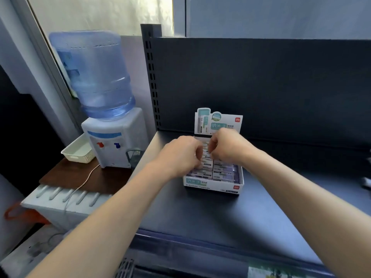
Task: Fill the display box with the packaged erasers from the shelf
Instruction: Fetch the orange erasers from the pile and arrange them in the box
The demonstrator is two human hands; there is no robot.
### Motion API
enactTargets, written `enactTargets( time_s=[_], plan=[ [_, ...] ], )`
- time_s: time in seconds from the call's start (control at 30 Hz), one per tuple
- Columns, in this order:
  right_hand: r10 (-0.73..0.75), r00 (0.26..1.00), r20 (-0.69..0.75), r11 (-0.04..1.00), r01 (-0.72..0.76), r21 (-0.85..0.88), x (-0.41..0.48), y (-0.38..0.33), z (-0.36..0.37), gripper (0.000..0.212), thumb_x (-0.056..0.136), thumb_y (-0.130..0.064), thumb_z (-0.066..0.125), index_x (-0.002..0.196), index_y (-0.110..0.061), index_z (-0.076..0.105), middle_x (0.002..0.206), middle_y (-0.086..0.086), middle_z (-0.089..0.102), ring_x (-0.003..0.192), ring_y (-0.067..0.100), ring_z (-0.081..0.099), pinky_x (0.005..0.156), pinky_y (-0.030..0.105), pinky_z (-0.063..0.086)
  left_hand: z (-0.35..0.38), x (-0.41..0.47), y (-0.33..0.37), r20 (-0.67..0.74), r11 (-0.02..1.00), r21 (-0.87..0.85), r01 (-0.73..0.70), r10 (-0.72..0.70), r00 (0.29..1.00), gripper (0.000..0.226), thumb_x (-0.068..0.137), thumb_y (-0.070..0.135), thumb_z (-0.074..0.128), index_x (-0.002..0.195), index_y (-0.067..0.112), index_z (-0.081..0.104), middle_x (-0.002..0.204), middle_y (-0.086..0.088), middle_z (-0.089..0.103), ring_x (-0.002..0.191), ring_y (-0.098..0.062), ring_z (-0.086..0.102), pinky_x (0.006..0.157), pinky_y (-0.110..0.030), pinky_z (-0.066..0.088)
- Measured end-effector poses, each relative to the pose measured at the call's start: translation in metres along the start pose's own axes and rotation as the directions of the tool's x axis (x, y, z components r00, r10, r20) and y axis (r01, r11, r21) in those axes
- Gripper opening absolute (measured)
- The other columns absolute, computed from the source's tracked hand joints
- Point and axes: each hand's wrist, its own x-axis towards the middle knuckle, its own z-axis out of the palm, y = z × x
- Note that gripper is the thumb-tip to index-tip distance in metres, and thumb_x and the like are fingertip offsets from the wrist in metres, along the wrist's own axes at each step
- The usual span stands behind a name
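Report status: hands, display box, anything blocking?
Left hand and right hand both curled over back rows of display box, grip unclear. Packaged erasers fill visible front rows. Nothing seen blocking the box.

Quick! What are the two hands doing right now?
Left hand: fingers curled onto the packaged erasers; grip cannot be told.
Right hand: curled likewise inside the display box; cannot be told.

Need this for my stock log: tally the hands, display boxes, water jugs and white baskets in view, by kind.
hands: 2 (left hand, right hand)
display box: 1
water jug: 1
white basket: 1
Total: 5
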Motion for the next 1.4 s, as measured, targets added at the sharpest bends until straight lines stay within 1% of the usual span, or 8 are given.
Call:
enactTargets(
  time_s=[0.13, 0.27, 0.37, 0.5, 0.8, 1.03, 1.23, 1.4],
  plan=[
    [0.043, 0.998, -0.042, 0.999, -0.042, 0.019, -0.001, 0.001, 0.000, 0.016, 0.085, -0.001, 0.060, 0.091, -0.012, 0.071, 0.099, 0.007, 0.067, 0.092, 0.024, 0.063, 0.075, 0.033, 0.056, -0.002, 0.003, -0.005, 0.002, 0.997, -0.071, -0.008, 0.009, 1.000, 0.016, 0.073, 0.022, 0.075, 0.075, 0.024, 0.059, 0.073, 0.010, 0.047, 0.078, -0.017, 0.050, 0.072, -0.031, 0.047],
    [0.083, 0.987, -0.141, 0.995, -0.074, 0.063, -0.008, 0.014, -0.008, 0.016, 0.087, -0.007, 0.056, 0.090, -0.013, 0.071, 0.099, 0.006, 0.066, 0.091, 0.024, 0.063, 0.076, 0.034, 0.056, -0.012, 0.009, 0.004, -0.126, 0.979, -0.198, -0.048, 0.023, 0.992, 0.007, 0.082, 0.020, 0.068, 0.077, 0.021, 0.063, 0.071, 0.013, 0.047, 0.072, -0.011, 0.047, 0.058, -0.023, 0.036],
    [0.103, 0.971, -0.218, 0.991, -0.082, 0.103, -0.017, 0.031, -0.021, 0.013, 0.089, -0.019, 0.058, 0.081, -0.016, 0.067, 0.090, 0.003, 0.066, 0.082, 0.023, 0.062, 0.062, 0.027, 0.045, -0.012, 0.015, 0.029, -0.169, 0.957, -0.249, -0.149, 0.108, 0.980, 0.007, 0.085, 0.024, 0.065, 0.081, 0.018, 0.065, 0.068, 0.014, 0.049, 0.066, -0.007, 0.047, 0.060, -0.023, 0.036],
    [0.149, 0.942, -0.302, 0.985, -0.113, 0.131, -0.034, 0.066, -0.041, 0.017, 0.089, -0.030, 0.060, 0.080, -0.017, 0.067, 0.081, 0.004, 0.065, 0.077, 0.024, 0.061, 0.062, 0.029, 0.044, -0.005, 0.026, 0.074, -0.153, 0.921, -0.289, -0.259, 0.223, 0.963, 0.010, 0.084, 0.023, 0.065, 0.079, 0.014, 0.066, 0.060, 0.012, 0.047, 0.056, -0.003, 0.043, 0.055, -0.021, 0.033],
    [0.335, 0.867, -0.369, 0.942, -0.307, 0.133, -0.091, 0.197, -0.097, 0.009, 0.084, -0.021, 0.064, 0.085, -0.017, 0.072, 0.090, 0.007, 0.070, 0.089, 0.025, 0.064, 0.073, 0.028, 0.047, 0.041, 0.053, 0.200, -0.043, 0.881, -0.302, -0.364, 0.369, 0.928, 0.007, 0.083, 0.023, 0.066, 0.079, 0.017, 0.067, 0.063, 0.012, 0.049, 0.060, -0.006, 0.047, 0.055, -0.022, 0.035],
    [0.459, 0.820, -0.341, 0.888, -0.430, 0.160, -0.118, 0.293, -0.131, 0.004, 0.083, -0.019, 0.065, 0.084, -0.018, 0.069, 0.085, 0.007, 0.061, 0.085, 0.025, 0.059, 0.070, 0.024, 0.039, 0.082, 0.072, 0.272, 0.087, 0.895, -0.276, -0.351, 0.387, 0.918, 0.006, 0.084, 0.020, 0.064, 0.080, 0.016, 0.066, 0.061, 0.013, 0.047, 0.057, -0.004, 0.044, 0.052, -0.018, 0.032],
    [0.416, 0.879, -0.232, 0.909, -0.407, 0.090, -0.112, 0.328, -0.132, 0.024, 0.085, -0.030, 0.065, 0.086, -0.006, 0.064, 0.083, 0.010, 0.060, 0.080, 0.030, 0.059, 0.066, 0.028, 0.041, 0.110, 0.088, 0.307, 0.131, 0.949, -0.200, -0.242, 0.271, 0.954, 0.006, 0.084, 0.016, 0.062, 0.087, 0.016, 0.067, 0.086, 0.003, 0.060, 0.080, -0.018, 0.056, 0.068, -0.026, 0.043],
    [0.393, 0.909, -0.142, 0.915, -0.402, -0.038, -0.098, 0.330, -0.125, 0.038, 0.082, -0.041, 0.067, 0.068, -0.012, 0.047, 0.082, 0.008, 0.056, 0.078, 0.029, 0.054, 0.065, 0.030, 0.040, 0.119, 0.092, 0.313, 0.205, 0.973, -0.169, -0.160, 0.193, 0.960, 0.023, 0.083, 0.018, 0.066, 0.106, 0.016, 0.068, 0.093, 0.003, 0.059, 0.090, -0.018, 0.058, 0.074, -0.024, 0.041]
  ],
)
